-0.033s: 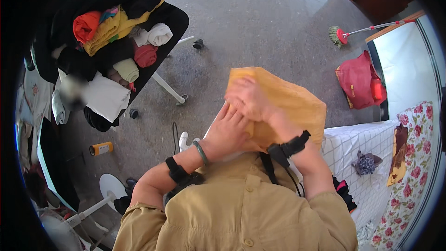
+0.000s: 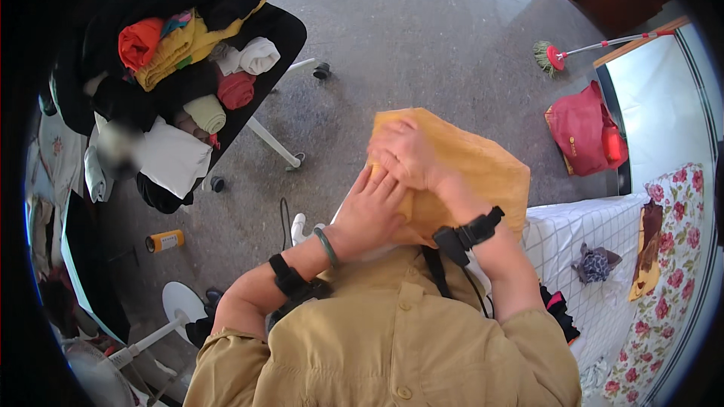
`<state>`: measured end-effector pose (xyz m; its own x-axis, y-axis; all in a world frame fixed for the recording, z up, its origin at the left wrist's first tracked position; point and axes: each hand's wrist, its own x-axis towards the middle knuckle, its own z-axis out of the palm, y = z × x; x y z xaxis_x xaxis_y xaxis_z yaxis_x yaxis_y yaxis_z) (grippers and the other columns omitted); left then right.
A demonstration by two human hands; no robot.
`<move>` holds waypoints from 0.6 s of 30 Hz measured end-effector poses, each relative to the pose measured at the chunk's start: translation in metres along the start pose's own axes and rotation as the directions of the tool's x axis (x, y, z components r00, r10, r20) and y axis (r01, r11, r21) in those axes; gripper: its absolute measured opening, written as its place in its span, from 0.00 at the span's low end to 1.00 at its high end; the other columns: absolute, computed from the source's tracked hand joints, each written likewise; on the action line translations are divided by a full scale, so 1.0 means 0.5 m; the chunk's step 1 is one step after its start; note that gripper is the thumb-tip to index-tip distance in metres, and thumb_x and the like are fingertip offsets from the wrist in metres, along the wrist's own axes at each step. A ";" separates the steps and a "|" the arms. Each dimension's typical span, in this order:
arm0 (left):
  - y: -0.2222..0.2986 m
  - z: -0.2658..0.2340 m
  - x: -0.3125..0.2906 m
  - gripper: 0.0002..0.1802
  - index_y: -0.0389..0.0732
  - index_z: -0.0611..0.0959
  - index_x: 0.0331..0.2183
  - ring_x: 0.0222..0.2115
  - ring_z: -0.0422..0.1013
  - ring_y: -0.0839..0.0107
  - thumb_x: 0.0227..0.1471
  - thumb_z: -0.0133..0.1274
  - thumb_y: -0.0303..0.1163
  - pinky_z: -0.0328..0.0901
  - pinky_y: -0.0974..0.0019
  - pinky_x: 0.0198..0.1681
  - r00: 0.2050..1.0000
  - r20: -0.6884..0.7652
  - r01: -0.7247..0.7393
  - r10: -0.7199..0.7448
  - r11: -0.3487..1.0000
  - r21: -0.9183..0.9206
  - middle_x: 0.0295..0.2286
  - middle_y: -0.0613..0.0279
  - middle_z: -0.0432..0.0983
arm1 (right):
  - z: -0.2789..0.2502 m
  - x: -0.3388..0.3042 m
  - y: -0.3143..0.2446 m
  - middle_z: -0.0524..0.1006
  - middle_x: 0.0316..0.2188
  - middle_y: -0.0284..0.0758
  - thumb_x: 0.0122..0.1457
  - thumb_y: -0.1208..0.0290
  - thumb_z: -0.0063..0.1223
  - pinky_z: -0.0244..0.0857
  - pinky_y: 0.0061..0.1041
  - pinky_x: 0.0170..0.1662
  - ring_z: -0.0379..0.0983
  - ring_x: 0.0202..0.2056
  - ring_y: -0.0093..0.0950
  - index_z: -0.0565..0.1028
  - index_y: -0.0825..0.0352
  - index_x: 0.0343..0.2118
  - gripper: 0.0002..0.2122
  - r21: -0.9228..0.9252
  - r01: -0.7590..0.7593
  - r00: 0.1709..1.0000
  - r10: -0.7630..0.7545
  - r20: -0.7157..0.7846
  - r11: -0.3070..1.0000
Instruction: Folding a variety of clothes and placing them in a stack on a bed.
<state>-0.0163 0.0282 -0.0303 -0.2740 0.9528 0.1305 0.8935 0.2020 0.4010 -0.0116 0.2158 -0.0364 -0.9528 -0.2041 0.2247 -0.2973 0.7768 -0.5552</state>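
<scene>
Left hand (image 2: 369,209) splayed, right hand (image 2: 407,154) curled, grip unclear, both on the orange cloth (image 2: 477,175); uneven pressure could crease it!

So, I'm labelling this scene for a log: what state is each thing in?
Orange cloth: mostly spread out
Left hand: fingers extended against the cloth
Right hand: fingers bent, at the cloth's left part
Pink cloth: rolled up
Pale green cloth: rolled up
Large white cloth: folded
Blue-grey patterned cloth: crumpled
Mop: head on the floor
Canister: upright or lying, unclear
Red bag: open or closed, unclear
</scene>
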 end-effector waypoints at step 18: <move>-0.053 0.017 -0.026 0.20 0.32 0.70 0.50 0.48 0.66 0.69 0.55 0.46 0.25 0.59 0.68 0.52 0.916 -0.207 0.100 -0.343 0.696 -0.711 0.48 0.55 0.70 | 0.088 -0.009 -0.129 0.71 0.45 0.48 0.50 0.76 0.50 0.57 0.39 0.56 0.65 0.49 0.45 0.71 0.73 0.42 0.15 0.245 -0.274 0.732 0.367 -0.575 0.930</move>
<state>-0.0335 0.0124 -0.0501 -0.6313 0.7568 0.1693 0.3412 0.0751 0.9370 0.0093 0.1404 -0.0372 -0.7710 0.4779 0.4210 -0.0308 0.6323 -0.7741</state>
